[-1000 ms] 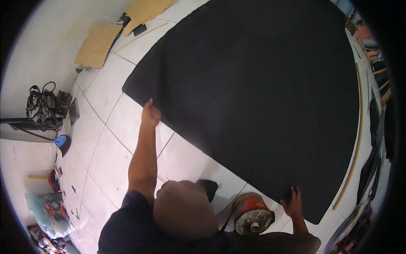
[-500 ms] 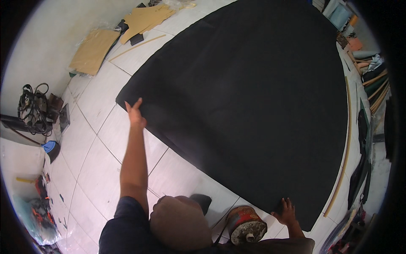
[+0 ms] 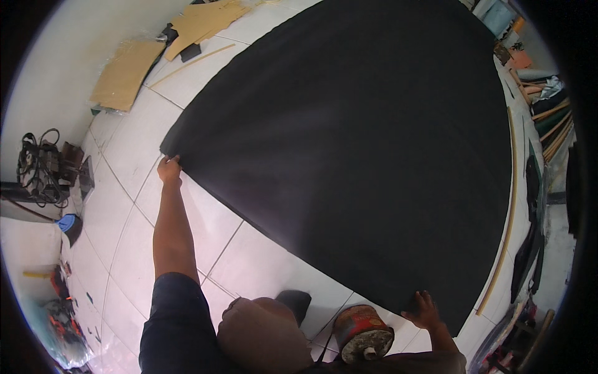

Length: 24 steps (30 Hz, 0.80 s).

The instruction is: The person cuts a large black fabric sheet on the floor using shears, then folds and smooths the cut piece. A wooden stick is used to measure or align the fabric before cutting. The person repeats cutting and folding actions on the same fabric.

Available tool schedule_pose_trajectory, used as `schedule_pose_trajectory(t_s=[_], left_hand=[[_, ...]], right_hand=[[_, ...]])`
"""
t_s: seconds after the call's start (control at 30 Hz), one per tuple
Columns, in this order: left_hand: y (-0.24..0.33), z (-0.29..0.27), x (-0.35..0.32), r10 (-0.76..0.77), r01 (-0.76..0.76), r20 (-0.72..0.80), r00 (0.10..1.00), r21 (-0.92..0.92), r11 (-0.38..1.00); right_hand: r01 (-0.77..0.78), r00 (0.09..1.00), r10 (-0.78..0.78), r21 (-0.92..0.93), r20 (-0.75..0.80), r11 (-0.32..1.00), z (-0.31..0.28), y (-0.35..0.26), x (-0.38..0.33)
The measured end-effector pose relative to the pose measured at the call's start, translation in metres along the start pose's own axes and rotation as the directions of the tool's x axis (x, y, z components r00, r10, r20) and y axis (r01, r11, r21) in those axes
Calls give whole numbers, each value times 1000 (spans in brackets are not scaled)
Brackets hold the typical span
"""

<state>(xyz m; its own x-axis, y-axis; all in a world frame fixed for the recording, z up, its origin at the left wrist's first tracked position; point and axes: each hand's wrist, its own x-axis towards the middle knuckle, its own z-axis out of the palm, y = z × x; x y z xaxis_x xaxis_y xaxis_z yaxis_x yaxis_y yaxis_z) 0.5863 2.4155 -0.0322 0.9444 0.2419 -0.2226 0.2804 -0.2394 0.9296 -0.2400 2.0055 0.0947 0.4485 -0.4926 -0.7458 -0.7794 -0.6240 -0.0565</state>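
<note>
A large sheet of black fabric (image 3: 374, 162) lies spread over the white tiled floor. My left hand (image 3: 169, 169) is closed on its near edge, close to the left corner, and the cloth there is drawn into faint folds. Near the right end of the same edge, my right hand (image 3: 425, 311) rests on the fabric with its fingers spread. Just left of that hand, beside the sheet, is a worn red round can-like object (image 3: 363, 333) with a stained top and a knob.
Brown cardboard pieces (image 3: 128, 75) and a thin wooden strip (image 3: 193, 64) lie at the far left. Along the right edge of the fabric runs a long wooden strip (image 3: 503, 249). A machine with coiled cables (image 3: 40, 165) and a blue brush (image 3: 70, 225) stand at the left wall.
My left hand has closed on the fabric's edge and moved left, pulling the corner slightly outward. My right hand stays at nearly the same spot.
</note>
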Motion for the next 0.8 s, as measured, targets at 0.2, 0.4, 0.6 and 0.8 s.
schedule_pose_trajectory(t_s=[0.2,0.4,0.6,0.8], left_hand=[[-18,12,31,-38,33,25,999,164,986],[10,22,35,-89,90,27,996,-28,996],[33,6,69,186,-183,27,982,347,920],[-8,-12,78,116,-26,-210,971,388,921]], right_hand=[[20,999,-26,132,43,991,0,-1,1],[-96,968,69,101,241,990,-14,-1,-2],[-188,843,179,-33,508,982,-69,-31,22],[-204,816,173,-7,552,979,-70,-25,29]])
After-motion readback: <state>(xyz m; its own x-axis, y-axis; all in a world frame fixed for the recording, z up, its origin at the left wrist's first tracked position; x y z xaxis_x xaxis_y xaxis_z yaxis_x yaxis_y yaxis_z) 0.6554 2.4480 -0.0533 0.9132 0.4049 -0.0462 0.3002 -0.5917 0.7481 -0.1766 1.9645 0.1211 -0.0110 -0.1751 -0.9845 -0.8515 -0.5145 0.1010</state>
